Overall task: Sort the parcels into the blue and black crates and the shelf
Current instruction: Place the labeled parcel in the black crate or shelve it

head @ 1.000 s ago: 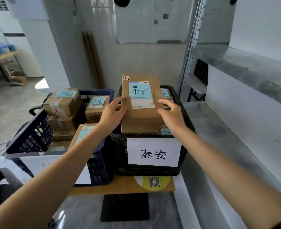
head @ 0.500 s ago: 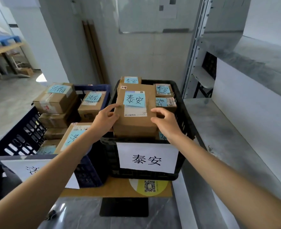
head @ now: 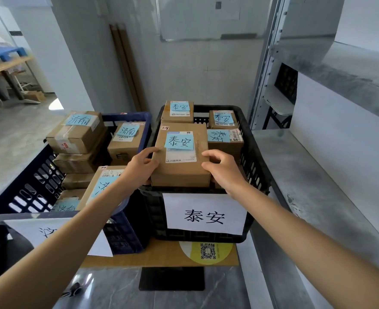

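A brown cardboard parcel [head: 180, 166] with a blue note on top lies at the front of the black crate [head: 254, 157], on other parcels. My left hand [head: 140, 167] grips its left edge, thumb on top. My right hand [head: 223, 169] holds its right front corner, fingers curled on top. Three more blue-noted parcels [head: 224, 136] sit behind it in the black crate. The blue crate [head: 27, 186] to the left holds several parcels [head: 77, 131] with blue notes. The grey metal shelf [head: 318, 186] runs along the right.
Both crates stand on a cardboard sheet [head: 161, 255] with a yellow QR sticker, over a black stand. White paper signs hang on each crate's front. Wooden battens lean on the back wall. Open floor lies to the far left.
The parcel has come down from above the black crate and now lies flat on the parcels inside. Both hands came down with it and stay on it.
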